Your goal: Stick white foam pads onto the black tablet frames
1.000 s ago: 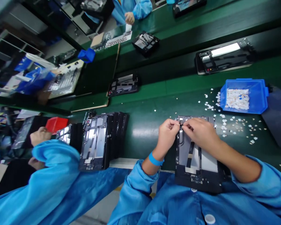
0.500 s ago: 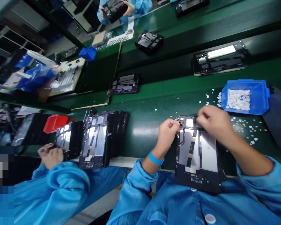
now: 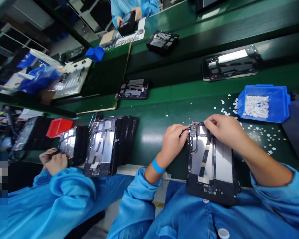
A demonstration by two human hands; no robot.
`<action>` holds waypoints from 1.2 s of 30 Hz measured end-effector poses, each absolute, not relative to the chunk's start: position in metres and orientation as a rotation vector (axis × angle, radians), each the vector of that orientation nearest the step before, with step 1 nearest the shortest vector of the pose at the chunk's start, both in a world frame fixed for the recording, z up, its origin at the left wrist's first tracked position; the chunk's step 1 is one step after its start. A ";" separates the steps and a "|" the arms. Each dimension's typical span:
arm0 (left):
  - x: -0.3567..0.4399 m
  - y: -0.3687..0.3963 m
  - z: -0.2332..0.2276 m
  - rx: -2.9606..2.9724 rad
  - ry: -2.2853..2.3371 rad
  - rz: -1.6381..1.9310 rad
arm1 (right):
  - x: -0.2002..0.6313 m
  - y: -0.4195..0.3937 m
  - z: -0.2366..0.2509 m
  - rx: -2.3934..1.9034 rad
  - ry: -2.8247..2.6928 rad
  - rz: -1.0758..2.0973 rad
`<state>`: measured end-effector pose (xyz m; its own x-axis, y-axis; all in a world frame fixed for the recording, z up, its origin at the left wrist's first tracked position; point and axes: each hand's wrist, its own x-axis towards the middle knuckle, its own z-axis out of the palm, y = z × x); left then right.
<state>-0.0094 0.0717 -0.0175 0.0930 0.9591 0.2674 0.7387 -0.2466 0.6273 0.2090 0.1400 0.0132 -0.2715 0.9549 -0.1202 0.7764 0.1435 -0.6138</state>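
Note:
An opened tablet chassis (image 3: 211,166) with silvery plates and black ribbon strips lies in front of me, its near end over the bench edge against my blue coat. My left hand (image 3: 173,142), with a blue wristband, pinches a thin dark cable at the chassis's top left corner. My right hand (image 3: 224,131) rests on the top edge of the chassis, fingertips pressing near its upper middle.
A blue tray (image 3: 279,104) of small white pieces sits at the right, with white scraps (image 3: 260,134) scattered around it. A row of upright chassis (image 3: 109,146) stands to my left, beside a co-worker's hands (image 3: 53,161). More chassis lie on the green conveyor (image 3: 164,89) beyond.
My right hand left the joint pinch at the top corner, swung right toward the tray, and has come back onto the chassis's top edge. My left hand stayed at the corner.

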 end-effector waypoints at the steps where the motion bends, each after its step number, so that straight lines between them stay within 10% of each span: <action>1: -0.012 0.075 -0.019 2.124 1.668 0.870 | 0.203 0.144 0.013 -1.696 -2.155 0.857; 24: -0.014 0.096 -0.011 2.795 1.492 0.214 | 0.184 0.168 0.007 -1.759 -2.408 0.864; 36: -0.033 0.108 -0.005 2.625 1.428 0.148 | 0.219 0.116 -0.032 -1.068 -2.549 0.313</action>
<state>-0.0329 0.1084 -0.0047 0.5420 0.8403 0.0151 0.8256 -0.5357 0.1774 0.2187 0.1164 -0.0317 -0.6506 0.7207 0.2394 0.6414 0.6902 -0.3349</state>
